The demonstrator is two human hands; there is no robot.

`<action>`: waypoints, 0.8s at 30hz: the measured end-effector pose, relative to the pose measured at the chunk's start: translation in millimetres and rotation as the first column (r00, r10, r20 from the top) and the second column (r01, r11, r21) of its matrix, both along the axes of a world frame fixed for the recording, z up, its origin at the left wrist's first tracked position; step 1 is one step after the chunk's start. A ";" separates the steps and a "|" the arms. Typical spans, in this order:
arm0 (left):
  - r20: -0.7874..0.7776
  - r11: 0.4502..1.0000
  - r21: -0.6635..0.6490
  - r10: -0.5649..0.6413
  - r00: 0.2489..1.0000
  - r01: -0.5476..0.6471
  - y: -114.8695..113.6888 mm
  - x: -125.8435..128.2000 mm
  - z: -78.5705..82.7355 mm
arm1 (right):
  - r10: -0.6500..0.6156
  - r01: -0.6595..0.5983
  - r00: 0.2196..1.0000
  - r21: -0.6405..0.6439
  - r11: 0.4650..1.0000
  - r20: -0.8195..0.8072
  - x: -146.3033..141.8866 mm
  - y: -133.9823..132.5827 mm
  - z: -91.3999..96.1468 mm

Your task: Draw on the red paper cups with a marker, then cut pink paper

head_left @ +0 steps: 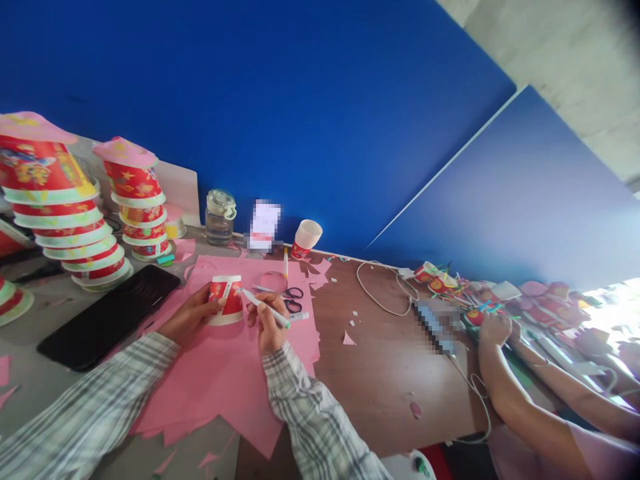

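Note:
My left hand (191, 312) is closed around the left side of a red paper cup (231, 303), which is turned upside down with its wide white rim at the bottom. In my right hand (269, 327) is a white marker (265, 309) with a green end, its tip at the cup's right side. Both hands are over stacked pink paper (230, 373). Just beyond my right hand lie scissors with dark handles (295, 299) and a white marker cap or small tube (299, 316).
Stacks of decorated cups (145, 213) stand at left, near a black phone (113, 317). A glass jar (220, 217) and a red-and-white cup (306, 239) stand along the blue partition (280, 113). At right, a co-worker's arms (520, 393) reach over craft pieces; a white cable (483, 400) crosses the table.

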State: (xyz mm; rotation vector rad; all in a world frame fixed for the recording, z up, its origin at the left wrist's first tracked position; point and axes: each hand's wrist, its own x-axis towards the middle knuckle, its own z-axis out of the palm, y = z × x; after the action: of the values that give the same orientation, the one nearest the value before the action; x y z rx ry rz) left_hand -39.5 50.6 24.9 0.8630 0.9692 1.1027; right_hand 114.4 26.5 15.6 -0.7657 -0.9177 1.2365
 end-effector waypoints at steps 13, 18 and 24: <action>-0.012 1.000 -0.001 0.013 1.000 -0.013 -0.6 1.0 0.3 | 0.036 -0.035 0.992 -0.010 0.999 0.125 -3.2 -6.8 13.4; -0.013 0.999 -0.024 0.021 1.000 -0.021 -0.3 -0.2 0.3 | -0.018 0.019 0.996 -0.016 1.000 0.086 -3.5 -1.4 6.7; -0.022 0.999 -0.033 0.024 0.999 -0.025 0.4 0.2 1.1 | -0.070 0.072 0.996 -0.046 0.996 0.059 -0.9 0.1 4.2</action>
State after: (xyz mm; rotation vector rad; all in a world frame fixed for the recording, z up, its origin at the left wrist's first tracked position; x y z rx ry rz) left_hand -39.3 51.0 26.0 0.8394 1.0156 1.0971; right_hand 113.5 26.6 19.7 -0.8686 -0.9027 1.1826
